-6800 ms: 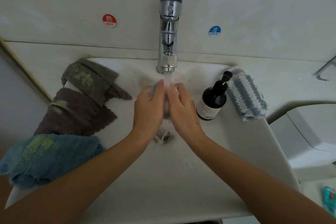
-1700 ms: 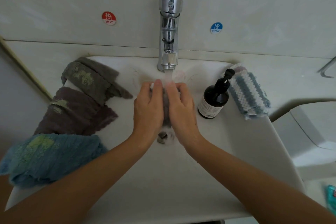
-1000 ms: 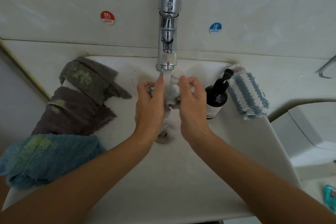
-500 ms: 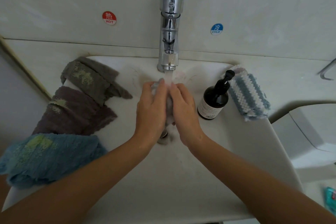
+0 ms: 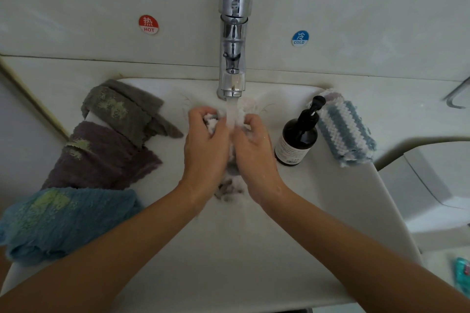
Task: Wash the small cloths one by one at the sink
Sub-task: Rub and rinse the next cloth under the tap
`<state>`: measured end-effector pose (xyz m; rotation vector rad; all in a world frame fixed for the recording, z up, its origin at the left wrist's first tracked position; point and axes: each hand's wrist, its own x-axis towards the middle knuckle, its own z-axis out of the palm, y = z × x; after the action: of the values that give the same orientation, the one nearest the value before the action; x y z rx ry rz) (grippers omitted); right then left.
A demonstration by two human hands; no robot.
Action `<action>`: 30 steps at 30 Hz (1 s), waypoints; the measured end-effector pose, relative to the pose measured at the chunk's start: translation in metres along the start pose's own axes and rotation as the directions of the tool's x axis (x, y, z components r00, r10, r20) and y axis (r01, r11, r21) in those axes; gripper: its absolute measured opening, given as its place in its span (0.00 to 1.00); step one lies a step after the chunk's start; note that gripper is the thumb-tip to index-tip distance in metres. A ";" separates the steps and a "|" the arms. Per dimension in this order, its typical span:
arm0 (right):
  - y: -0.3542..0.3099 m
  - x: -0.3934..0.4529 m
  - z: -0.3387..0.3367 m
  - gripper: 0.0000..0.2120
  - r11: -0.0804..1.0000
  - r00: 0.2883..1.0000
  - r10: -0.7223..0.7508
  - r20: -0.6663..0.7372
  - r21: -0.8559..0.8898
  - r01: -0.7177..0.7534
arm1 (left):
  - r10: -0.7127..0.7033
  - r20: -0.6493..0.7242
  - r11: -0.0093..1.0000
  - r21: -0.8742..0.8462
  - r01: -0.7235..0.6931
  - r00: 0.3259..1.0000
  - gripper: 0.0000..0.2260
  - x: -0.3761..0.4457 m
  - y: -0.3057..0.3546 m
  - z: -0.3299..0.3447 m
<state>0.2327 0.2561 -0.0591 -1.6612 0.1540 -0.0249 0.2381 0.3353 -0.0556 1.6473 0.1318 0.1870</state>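
A small grey-white cloth point(image 5: 212, 122) is bunched between both hands under the running stream from the chrome tap point(image 5: 233, 40). My left hand point(image 5: 204, 145) grips its left part with curled fingers. My right hand point(image 5: 253, 146) grips its right part the same way. Most of the cloth is hidden behind my fingers. Both hands hover over the white sink point(image 5: 330, 211) above the drain point(image 5: 229, 189). On the left rim lie a grey cloth point(image 5: 122, 109), a dark purple cloth point(image 5: 101, 157) and a blue cloth point(image 5: 58, 221), each with green stains.
A dark pump bottle point(image 5: 297, 137) stands on the right rim, close to my right hand. A blue-and-white striped cloth point(image 5: 343, 129) lies beyond it. Red HOT point(image 5: 148, 24) and blue COLD point(image 5: 300, 38) stickers mark the wall. A white fixture point(image 5: 437, 185) sits at the right.
My hands have parted a little at the fingertips and curled round the cloth, exposing more of it under the water. The cloths on the rim have not moved.
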 end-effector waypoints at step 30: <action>-0.006 -0.007 0.003 0.10 0.991 0.998 -0.065 -0.027 0.118 0.068 | 0.048 0.067 0.979 0.196 -0.060 0.997 0.12 -0.002 -0.009 0.005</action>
<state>0.2262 0.2605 -0.0529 -1.5474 0.1120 -0.1016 0.2373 0.3303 -0.0652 1.8550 0.0599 0.1684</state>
